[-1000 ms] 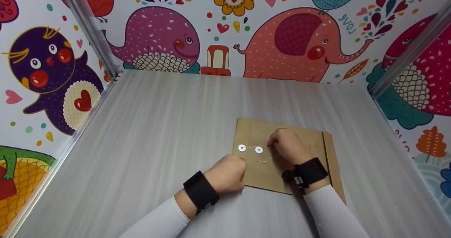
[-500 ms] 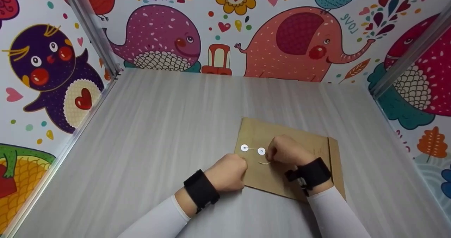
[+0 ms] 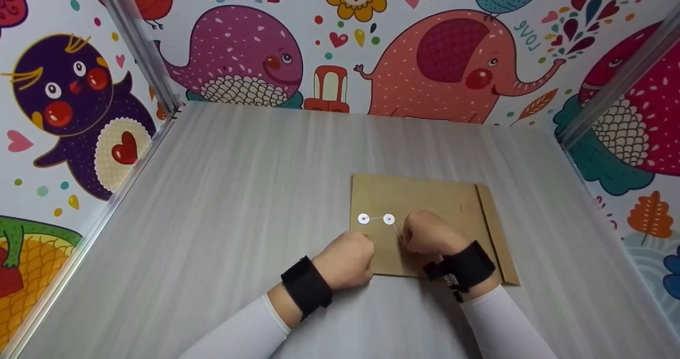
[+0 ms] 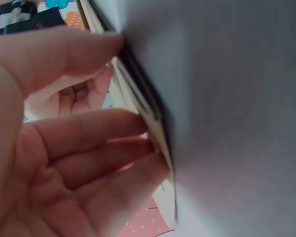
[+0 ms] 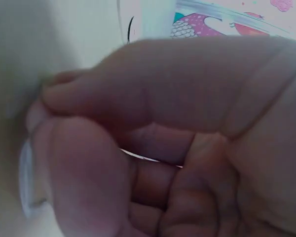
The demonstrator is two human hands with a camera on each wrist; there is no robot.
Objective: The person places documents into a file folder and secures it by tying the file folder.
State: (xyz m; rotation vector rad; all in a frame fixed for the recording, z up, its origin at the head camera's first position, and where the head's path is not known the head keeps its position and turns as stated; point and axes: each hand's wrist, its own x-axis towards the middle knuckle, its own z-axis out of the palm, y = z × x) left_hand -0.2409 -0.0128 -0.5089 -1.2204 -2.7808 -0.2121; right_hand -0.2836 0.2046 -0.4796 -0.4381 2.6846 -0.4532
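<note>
A brown paper envelope [image 3: 425, 194] lies on the table, two white paper buttons on its face: the left button [image 3: 363, 219] near its left edge, the right button [image 3: 389, 219] beside it. A thin string [image 3: 397, 231] runs from the left button to the right one, then bends down to my right hand [image 3: 431, 232]. That hand pinches the string with thumb and finger; in the right wrist view a loose piece of string [image 5: 143, 157] crosses its palm. My left hand [image 3: 346, 261] grips the envelope's lower left edge, thumb [image 4: 74, 49] on one side and fingers on the other.
The pale wood-grain table [image 3: 239, 189] extends to the left and behind the envelope. Printed cartoon walls [image 3: 329, 40] surround it, with metal posts [image 3: 135, 45] at the corners. Both wrists wear black straps [image 3: 307, 288].
My right hand has come down towards me, and the string now bends at the right button. The envelope has tilted and turned back slightly. My left hand keeps its grip with little movement.
</note>
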